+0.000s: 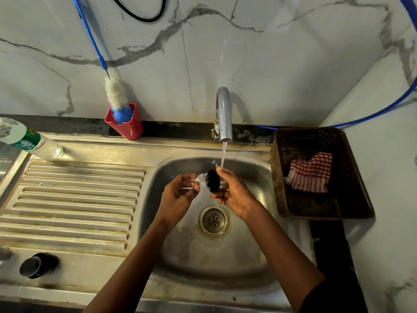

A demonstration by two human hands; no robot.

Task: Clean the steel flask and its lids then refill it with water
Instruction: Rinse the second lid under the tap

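Your right hand [234,195] pinches a small black lid [213,180], rounded and glossy with wet, right under the thin stream of water [223,154] falling from the curved chrome tap [223,114]. The lid sits above the back of the steel sink basin [248,256], which is dull, scratched and stained around its ringed drain [214,220]. Your left hand [178,193] is just beside the lid with its fingers loosely curled and splash between them; you cannot tell whether it holds anything.

On the flat rim below the ribbed drainboard [74,199], well apart from your hands, a second black lid [38,265], squat and cylindrical, lies tilted. A clear plastic bottle [29,141] with a green label lies on its side at the far left corner. Behind the sink a red square cup [128,127] holds a bottle brush [116,93] with fluffy white and blue bristles and a blue handle. To the right stands a brown perforated basket [352,177] with a crumpled red-and-white checked cloth [310,172] inside. The wall [270,53] is white, grey-veined marble.
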